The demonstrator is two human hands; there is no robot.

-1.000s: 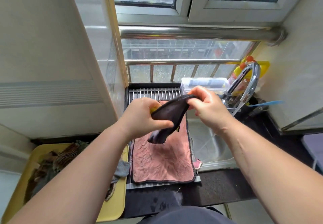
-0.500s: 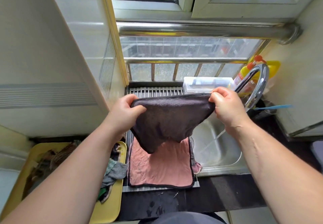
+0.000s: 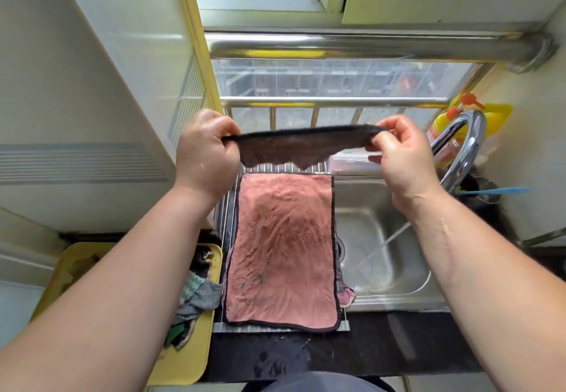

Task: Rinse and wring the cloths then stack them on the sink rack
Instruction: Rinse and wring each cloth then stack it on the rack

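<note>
A dark brown cloth (image 3: 298, 145) is stretched out almost flat in the air above the far end of the sink rack (image 3: 228, 208). My left hand (image 3: 205, 154) pinches its left corner and my right hand (image 3: 401, 154) pinches its right corner. Under it a pink cloth with a black hem (image 3: 283, 247) lies spread flat on the rack. Several more cloths (image 3: 196, 296) lie bunched on a yellow tray (image 3: 190, 358) to the left of the rack.
The steel sink basin (image 3: 382, 257) lies right of the rack, with a thin stream of water running from the curved tap (image 3: 459, 152). A clear plastic box (image 3: 352, 162), an orange-capped bottle (image 3: 444, 122) and a window rail (image 3: 333, 102) stand behind. A black counter edge (image 3: 382, 352) runs in front.
The dark cloth went from bunched between my hands to spread wide, then lifted up and swung level. Both hands rose and moved further apart.
</note>
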